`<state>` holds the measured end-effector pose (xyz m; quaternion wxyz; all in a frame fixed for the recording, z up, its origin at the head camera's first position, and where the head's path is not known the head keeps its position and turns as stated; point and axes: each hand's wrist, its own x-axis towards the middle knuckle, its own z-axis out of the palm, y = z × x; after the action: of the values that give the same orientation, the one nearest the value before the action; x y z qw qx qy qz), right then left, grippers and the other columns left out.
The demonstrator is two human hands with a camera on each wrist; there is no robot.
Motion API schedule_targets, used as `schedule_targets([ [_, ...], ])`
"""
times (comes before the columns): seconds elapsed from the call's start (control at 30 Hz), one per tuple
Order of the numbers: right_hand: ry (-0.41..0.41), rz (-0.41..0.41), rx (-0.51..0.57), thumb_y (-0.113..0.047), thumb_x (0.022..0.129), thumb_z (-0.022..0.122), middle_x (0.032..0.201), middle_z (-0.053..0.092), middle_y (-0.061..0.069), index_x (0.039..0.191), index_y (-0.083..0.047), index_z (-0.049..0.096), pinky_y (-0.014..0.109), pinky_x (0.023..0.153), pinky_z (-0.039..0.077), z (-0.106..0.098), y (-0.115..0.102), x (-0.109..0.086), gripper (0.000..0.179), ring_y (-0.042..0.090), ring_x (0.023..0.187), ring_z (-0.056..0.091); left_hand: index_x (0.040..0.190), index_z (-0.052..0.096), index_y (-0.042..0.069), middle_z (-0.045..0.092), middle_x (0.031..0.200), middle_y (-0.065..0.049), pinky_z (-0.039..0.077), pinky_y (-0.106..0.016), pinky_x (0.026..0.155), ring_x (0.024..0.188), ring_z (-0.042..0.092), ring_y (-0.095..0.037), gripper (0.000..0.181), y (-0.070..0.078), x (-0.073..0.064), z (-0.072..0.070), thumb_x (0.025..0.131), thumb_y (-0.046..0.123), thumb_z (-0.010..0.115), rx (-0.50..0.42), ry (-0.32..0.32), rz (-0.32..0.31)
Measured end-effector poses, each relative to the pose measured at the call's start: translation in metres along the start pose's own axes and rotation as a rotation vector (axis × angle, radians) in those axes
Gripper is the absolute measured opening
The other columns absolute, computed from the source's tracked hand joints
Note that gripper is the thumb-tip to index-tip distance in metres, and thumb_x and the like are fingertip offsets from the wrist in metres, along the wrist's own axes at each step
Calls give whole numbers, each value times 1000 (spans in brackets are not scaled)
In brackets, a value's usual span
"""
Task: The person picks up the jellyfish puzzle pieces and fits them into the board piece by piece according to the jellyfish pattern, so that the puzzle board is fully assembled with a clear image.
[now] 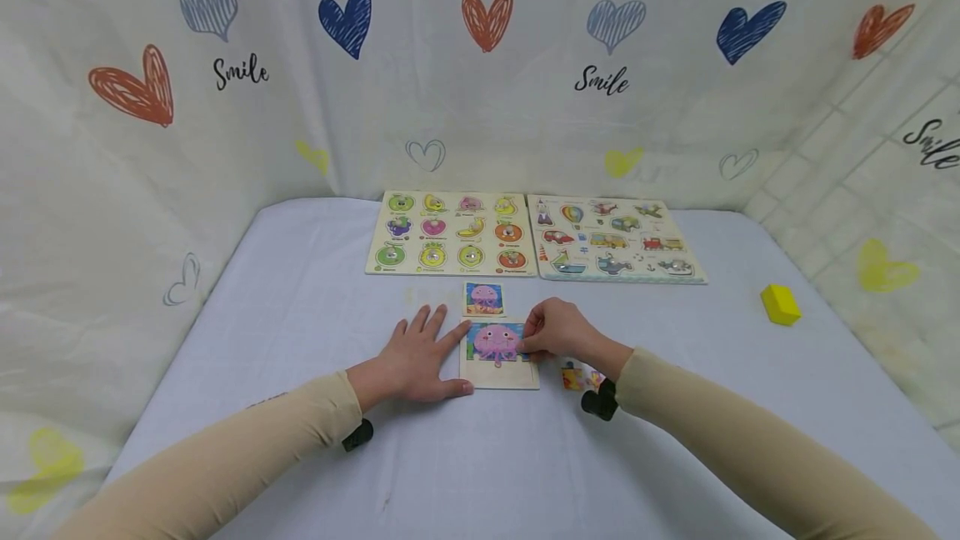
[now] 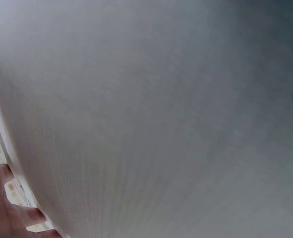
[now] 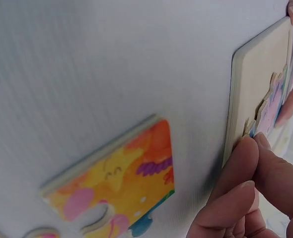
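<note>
A small wooden puzzle board (image 1: 495,377) lies on the table, its upper part filled with pink jellyfish puzzle pieces (image 1: 495,340) and its lower part bare wood. Spread flat, my left hand (image 1: 420,357) touches the board's left side with index finger and thumb. Thumb and forefinger of my right hand (image 1: 561,330) pinch a puzzle piece (image 3: 253,133) at the board's right edge; the fingertips hide most of it. Just above the board is a small jellyfish picture card (image 1: 483,298). Loose orange-yellow puzzle pieces (image 3: 136,173) lie right of the board, partly behind my right wrist.
Two larger picture boards stand side by side at the back, one with fruit (image 1: 450,232) and one with vehicles (image 1: 615,240). A yellow block (image 1: 781,305) sits far right. Behind the table hangs a white curtain (image 1: 480,107) printed with hearts.
</note>
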<state>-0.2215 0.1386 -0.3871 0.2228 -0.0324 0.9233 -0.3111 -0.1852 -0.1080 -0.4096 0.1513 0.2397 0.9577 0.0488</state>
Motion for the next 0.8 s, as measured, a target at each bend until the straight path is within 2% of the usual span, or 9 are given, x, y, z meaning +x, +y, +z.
schedule_targets([
  [0.33, 16, 20, -46, -26, 90, 80, 69, 64, 3, 83, -8, 66, 22, 59, 43, 3, -3, 4, 25, 14, 63, 61, 163, 27, 25, 19, 170, -20, 27, -65, 119, 156, 18, -46, 91, 1, -1, -2, 91, 71, 57, 6, -4, -1],
  [0.8, 10, 5, -55, -28, 90, 81, 74, 64, 4, 84, -8, 65, 23, 60, 44, 6, 3, 6, 25, 14, 65, 60, 163, 27, 25, 19, 170, -20, 27, -66, 118, 155, 18, -47, 92, 0, -1, -1, 91, 72, 57, 3, -8, 3],
])
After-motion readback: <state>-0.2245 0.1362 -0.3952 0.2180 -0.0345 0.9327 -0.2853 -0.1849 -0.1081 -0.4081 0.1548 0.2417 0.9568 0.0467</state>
